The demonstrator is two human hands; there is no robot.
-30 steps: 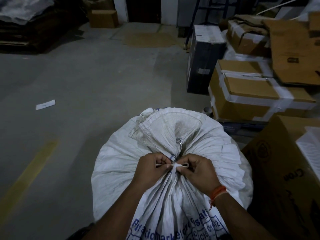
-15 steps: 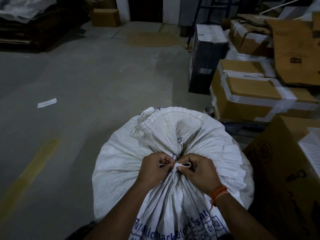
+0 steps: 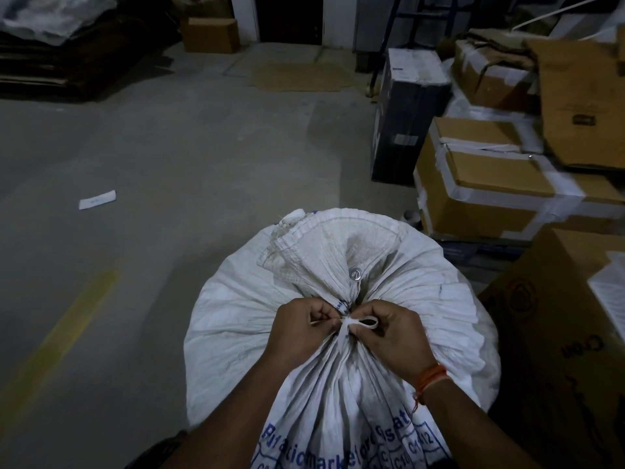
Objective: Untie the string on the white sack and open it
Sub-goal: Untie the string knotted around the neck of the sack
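Working the knot now — the left hand point(image 3: 297, 328) pinches one thin end of the string point(image 3: 351, 322) at the gathered neck of the white sack point(image 3: 236, 333), fingers curled tight around it. Best move, by my read, is to pull that end straight out leftward while the neck stays bunched, so the bow slips rather than jams. Over to the right hand point(image 3: 394, 340): its grip is closed on the string's small loop, thumb and forefinger nipping it just beside the knot. It should hold steady and give slack, not tug against the left. The sack sits on the floor right in front of the person, mouth tied — cardboard boxes point(image 3: 480, 194) stand to its right. Against half a second ago, the loop looks drawn out a touch longer; the knot has not let go.
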